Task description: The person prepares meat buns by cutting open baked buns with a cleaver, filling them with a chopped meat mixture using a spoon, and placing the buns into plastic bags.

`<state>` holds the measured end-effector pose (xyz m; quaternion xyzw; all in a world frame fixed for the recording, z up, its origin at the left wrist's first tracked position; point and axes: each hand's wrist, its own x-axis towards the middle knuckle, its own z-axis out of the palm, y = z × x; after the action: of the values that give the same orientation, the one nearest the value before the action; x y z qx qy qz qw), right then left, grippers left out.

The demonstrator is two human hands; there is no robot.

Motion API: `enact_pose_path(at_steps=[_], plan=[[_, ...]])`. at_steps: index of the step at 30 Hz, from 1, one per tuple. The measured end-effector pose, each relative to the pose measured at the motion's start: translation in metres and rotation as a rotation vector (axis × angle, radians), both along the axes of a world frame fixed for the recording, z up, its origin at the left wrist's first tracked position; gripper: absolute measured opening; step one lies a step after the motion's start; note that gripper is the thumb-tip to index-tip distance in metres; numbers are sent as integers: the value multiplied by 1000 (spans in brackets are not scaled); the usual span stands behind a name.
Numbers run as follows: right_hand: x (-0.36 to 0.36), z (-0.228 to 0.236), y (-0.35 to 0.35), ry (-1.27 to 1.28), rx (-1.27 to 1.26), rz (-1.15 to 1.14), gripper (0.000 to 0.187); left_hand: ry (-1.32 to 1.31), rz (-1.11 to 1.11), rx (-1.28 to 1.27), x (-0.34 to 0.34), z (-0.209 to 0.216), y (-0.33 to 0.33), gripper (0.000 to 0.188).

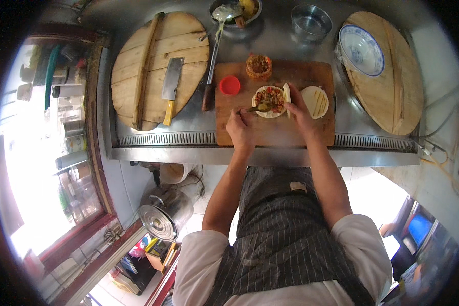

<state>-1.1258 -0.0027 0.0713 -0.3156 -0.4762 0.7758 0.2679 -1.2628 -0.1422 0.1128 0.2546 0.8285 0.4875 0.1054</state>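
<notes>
My left hand [240, 133] is closed round the handle of a spoon [263, 107], whose bowl rests on chopped red and brown filling [273, 97]. That filling covers the open face of a round, pale flatbread [268, 115] on the wooden cutting board [275, 133]. With its fingers, my right hand [304, 116] holds the bread's lifted upper half [287, 97] nearly on edge at the right side. To the right lies another round flatbread [316, 102] with brown grill stripes. Behind the filling stands an open jar of chopped chilli relish [259, 67], and a red lid [229, 85] sits left of it.
At left, a cleaver [173, 81] lies on a round wooden lid [130, 66]. A long-handled ladle [217, 53] reaches from a metal bowl [257, 20]. A clear bowl [311, 23] stands behind; a patterned bowl [362, 50] rests on the right wooden lid [400, 92].
</notes>
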Motion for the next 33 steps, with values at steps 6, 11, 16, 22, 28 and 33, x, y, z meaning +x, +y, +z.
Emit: enact_pose_path(at_steps=[6, 11, 16, 22, 28, 33], plan=[[-2, 2, 2, -16, -18, 13, 79, 23, -8, -51, 2, 9, -7, 9], [-3, 0, -2, -70, 3, 1, 80, 58, 48, 20, 0, 4, -7, 13], [-9, 3, -2, -102, 25, 17, 81, -41, 122, 41, -20, -18, -9, 16], [-14, 5, 0, -138, 26, 9, 81, -268, 192, 2, -16, -20, -8, 18], [-43, -6, -24, -721, 676, -15, 91, -425, 300, 446, -40, 40, -18, 17], [-75, 15, -56, -1077, 1030, -78, 78, -250, 208, 470, -63, 81, -9, 19]])
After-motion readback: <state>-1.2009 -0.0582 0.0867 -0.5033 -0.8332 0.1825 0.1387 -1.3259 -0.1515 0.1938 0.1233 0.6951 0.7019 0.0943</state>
